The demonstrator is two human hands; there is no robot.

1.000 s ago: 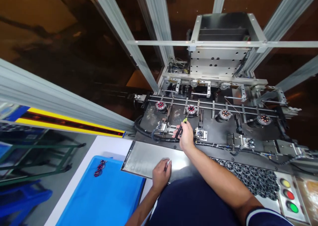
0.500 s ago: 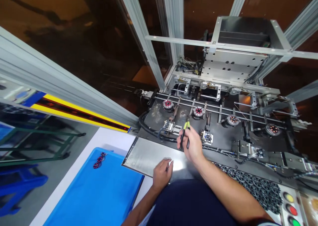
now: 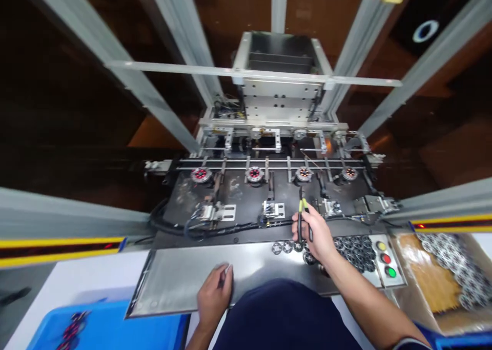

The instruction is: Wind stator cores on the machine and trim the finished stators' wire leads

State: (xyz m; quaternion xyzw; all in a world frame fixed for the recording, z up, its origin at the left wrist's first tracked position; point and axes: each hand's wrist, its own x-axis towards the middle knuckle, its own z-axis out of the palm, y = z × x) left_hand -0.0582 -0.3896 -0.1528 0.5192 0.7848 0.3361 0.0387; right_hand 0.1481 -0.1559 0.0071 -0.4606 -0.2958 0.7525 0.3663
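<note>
Right hand (image 3: 314, 236) is closed around the pliers (image 3: 305, 211), which sit over the deck's (image 3: 246, 199) front edge with their tips aimed up at the third stator (image 3: 303, 174). Left hand (image 3: 214, 297) rests on the plate (image 3: 172, 281) near its front edge, fingers curled under; I can't tell if they pinch anything.

Risks as I read them: those tips are close to the clamps and cables, so a slip could nick a wire or the winding. My right forearm passes just beside the buttons (image 3: 385, 258), and a careless elbow could press one while the hand is inside. Loose rings (image 3: 355, 252) are heaped at the plate's right end under the wrist, and a sweep could scatter them.

Containers: the box (image 3: 413, 301) at far right holds brown paper and more rings. The blue tray (image 3: 126, 329) at front left holds a few red wound parts (image 3: 71, 330) in its left corner.
</note>
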